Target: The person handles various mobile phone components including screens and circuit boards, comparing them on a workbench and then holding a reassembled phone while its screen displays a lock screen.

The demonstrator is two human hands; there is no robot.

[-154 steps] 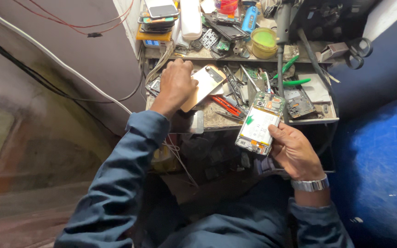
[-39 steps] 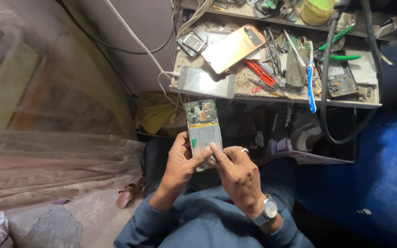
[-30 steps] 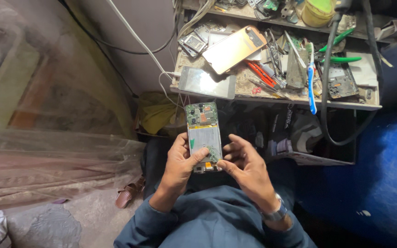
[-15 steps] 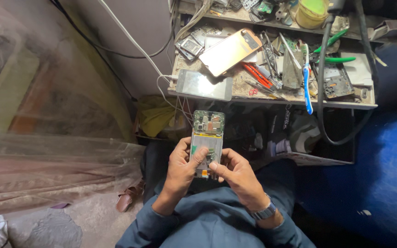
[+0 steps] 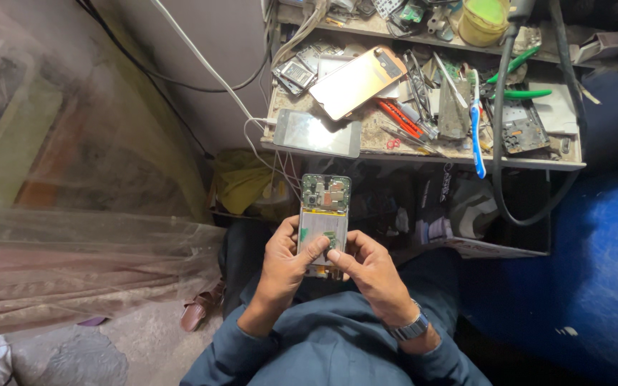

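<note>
— Any packages or labels around?

— A white printed package (image 5: 459,214) sits in the dark space under the counter (image 5: 423,154), below its front edge toward the right. Its lettering is too small to make out. A round yellow-green tub (image 5: 484,18) stands at the counter's back edge.

— And the hands?

— Both are below the counter's front edge, over the person's lap, on an opened smartphone (image 5: 325,218) with its back cover off, green boards showing at the top. The left hand (image 5: 287,261) is curled around the phone's left side and lower end, thumb laid across its middle. The right hand (image 5: 370,268) has its fingers drawn together, fingertips pressed on the phone's lower middle, just beside the left thumb.

— What's on the counter?

— A gold phone back cover (image 5: 359,80) lies tilted near the left. A phone screen (image 5: 317,134) rests at the front left corner. A blue-and-white toothbrush (image 5: 475,139) reaches the front edge, and green-handled pliers (image 5: 520,82) lie toward the right.
</note>
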